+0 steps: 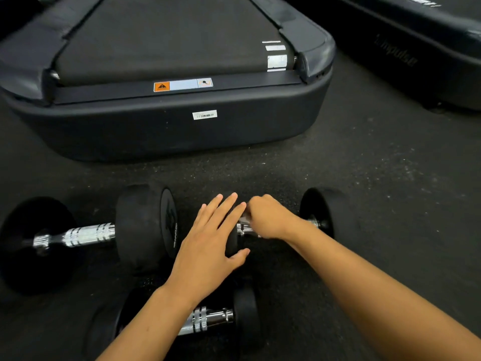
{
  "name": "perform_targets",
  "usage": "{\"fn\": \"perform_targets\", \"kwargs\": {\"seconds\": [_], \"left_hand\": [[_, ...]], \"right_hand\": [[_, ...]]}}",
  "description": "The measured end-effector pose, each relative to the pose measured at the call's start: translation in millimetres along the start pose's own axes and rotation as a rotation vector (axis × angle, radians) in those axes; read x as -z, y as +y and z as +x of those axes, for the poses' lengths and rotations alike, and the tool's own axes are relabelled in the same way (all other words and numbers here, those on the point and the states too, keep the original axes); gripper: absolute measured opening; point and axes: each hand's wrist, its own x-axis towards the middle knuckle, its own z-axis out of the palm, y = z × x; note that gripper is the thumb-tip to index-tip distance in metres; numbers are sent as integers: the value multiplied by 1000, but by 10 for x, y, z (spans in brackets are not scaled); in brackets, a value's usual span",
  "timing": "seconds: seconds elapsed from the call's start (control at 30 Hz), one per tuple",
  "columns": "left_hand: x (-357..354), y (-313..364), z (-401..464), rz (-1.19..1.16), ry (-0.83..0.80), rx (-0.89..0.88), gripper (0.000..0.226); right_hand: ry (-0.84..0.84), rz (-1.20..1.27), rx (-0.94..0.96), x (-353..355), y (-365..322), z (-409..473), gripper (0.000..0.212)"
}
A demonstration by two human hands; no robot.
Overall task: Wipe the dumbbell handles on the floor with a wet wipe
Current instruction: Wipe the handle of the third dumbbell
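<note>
Head view looks down on three dumbbells on the dark rubber floor (364,178), with the treadmill (166,121) up at twelve o'clock and a second machine (416,48) at about two o'clock. I am in the wiping step, on the right-hand dumbbell (321,212), which lies near the middle of the view with its far head at three o'clock from my hands. My right hand (270,220) is curled over its chrome handle (243,227), and a scrap of something pale shows at my fingertips, which I take to be the wet wipe (246,217), though it is too small and blurred to be sure. My left hand (208,243) is flat and spread, fingers straight, pressing on that dumbbell's near head (233,243) to steady it. The left dumbbell (135,230) lies at nine o'clock, its knurled handle (88,234) bare, just beside the one I am working on. A third dumbbell (247,319) sits at six o'clock, partly under my left forearm. I cannot tell from here which handles are already clean. My next move, as I judge it, calls for running the wipe along the handle's full length and around it while the left palm stops it rolling, then shifting to another handle.
</note>
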Motion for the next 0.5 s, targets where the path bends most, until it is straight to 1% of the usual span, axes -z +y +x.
{"fn": "perform_targets", "kwargs": {"seconds": [0.1, 0.17, 0.23, 0.33, 0.4, 0.43, 0.5], "left_hand": [[13, 8, 4, -12, 10, 1, 82], [18, 7, 4, -10, 3, -2, 81], [25, 5, -1, -15, 1, -1, 81], [23, 3, 0, -25, -4, -5, 81], [17, -2, 5, -20, -5, -8, 82], [12, -7, 5, -20, -7, -5, 82], [11, -11, -1, -27, -14, 3, 83]], "right_hand": [[-51, 2, -9, 69, 4, 61, 17], [-51, -5, -10, 72, -43, 35, 21], [2, -59, 24, 13, -34, -35, 12], [71, -86, 41, -28, 62, -150, 27], [117, -111, 20, -48, 15, -180, 29], [140, -137, 36, -98, -15, -206, 29], [215, -130, 149, -254, -19, -325, 32]]}}
